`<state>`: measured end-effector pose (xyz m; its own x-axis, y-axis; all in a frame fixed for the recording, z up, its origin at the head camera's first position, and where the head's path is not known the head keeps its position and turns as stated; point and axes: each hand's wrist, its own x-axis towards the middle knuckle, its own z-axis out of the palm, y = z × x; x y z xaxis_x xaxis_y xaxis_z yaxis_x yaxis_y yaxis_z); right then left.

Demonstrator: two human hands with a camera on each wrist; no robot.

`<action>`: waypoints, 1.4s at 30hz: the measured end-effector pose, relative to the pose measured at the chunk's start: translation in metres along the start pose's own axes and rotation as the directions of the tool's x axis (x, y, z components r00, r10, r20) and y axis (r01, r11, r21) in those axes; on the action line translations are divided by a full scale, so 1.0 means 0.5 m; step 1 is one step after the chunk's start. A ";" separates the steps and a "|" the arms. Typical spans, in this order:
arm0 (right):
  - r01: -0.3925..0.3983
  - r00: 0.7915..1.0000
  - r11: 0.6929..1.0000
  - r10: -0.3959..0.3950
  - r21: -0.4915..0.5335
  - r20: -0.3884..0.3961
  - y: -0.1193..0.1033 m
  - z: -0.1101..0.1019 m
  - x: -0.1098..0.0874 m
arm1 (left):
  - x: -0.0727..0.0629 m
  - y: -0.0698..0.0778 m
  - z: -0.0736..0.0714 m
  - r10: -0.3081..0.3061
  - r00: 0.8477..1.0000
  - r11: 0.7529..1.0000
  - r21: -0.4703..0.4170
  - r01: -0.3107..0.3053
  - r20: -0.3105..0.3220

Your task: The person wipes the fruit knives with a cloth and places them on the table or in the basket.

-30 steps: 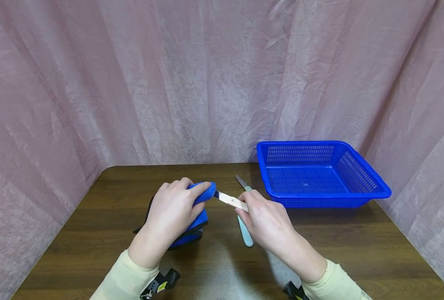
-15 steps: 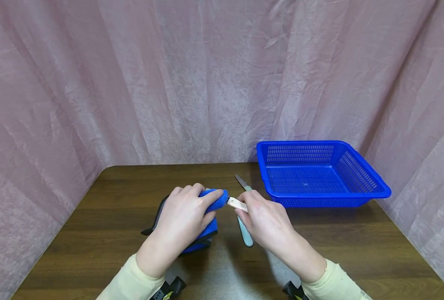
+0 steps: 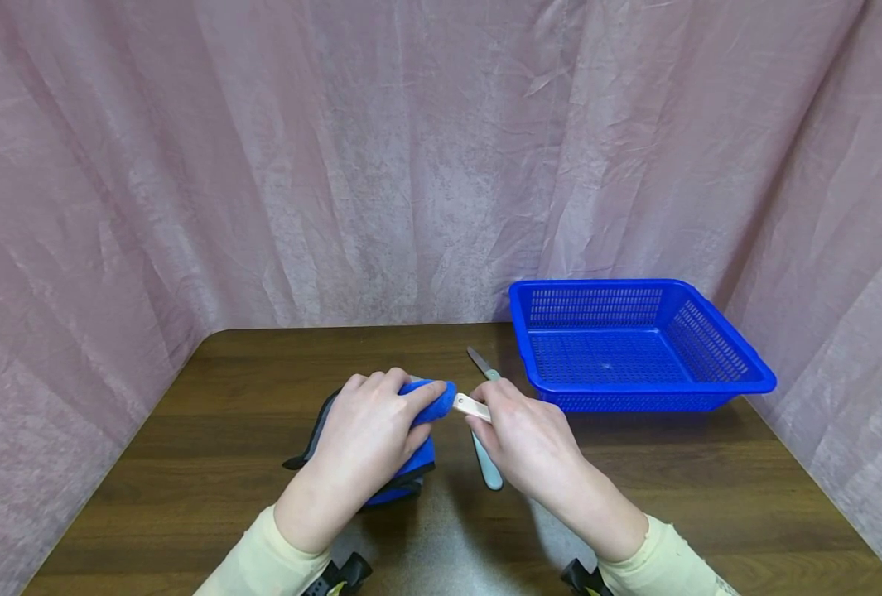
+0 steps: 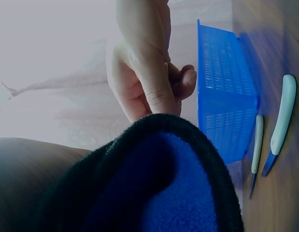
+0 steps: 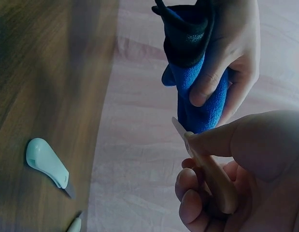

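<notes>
My left hand [image 3: 369,426] grips a folded blue cloth [image 3: 435,404] with black edging, fingers and thumb pressing it together. In my right hand [image 3: 527,430] is a small knife [image 3: 473,406] with a cream handle, held between thumb and curled fingers. The cloth's rolled end meets the knife where handle and blade join, hiding the blade in the head view. Part of the blade [image 5: 178,128] shows against the cloth in the right wrist view. Below the right hand, a mint-handled knife [image 4: 283,116] and a slimmer pale-green-handled knife [image 4: 257,145] lie on the table.
A blue perforated plastic basket [image 3: 533,387] stands at the table's back right, beyond the right hand. The brown wooden table [image 3: 239,414] backs onto a pink curtain [image 3: 381,165], which also hangs at both sides.
My left hand has moved right and slightly toward me with the cloth, up to the cream handle. The blade seen earlier is covered in the head view. My right hand has hardly moved.
</notes>
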<state>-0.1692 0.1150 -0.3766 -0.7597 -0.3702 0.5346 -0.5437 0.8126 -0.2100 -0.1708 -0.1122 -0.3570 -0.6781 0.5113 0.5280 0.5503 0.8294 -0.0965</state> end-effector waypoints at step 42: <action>-0.003 1.000 1.000 0.003 -0.005 0.014 -0.002 -0.004 0.001 | -0.003 -0.063 0.003 -0.103 0.995 0.994 0.027 0.103 -0.009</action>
<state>-0.1682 0.1147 -0.3745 -0.7663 -0.3739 0.5224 -0.5394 0.8161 -0.2072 -0.1877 -0.1390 -0.3561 -0.7267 0.4209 0.5429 0.4640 0.8835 -0.0639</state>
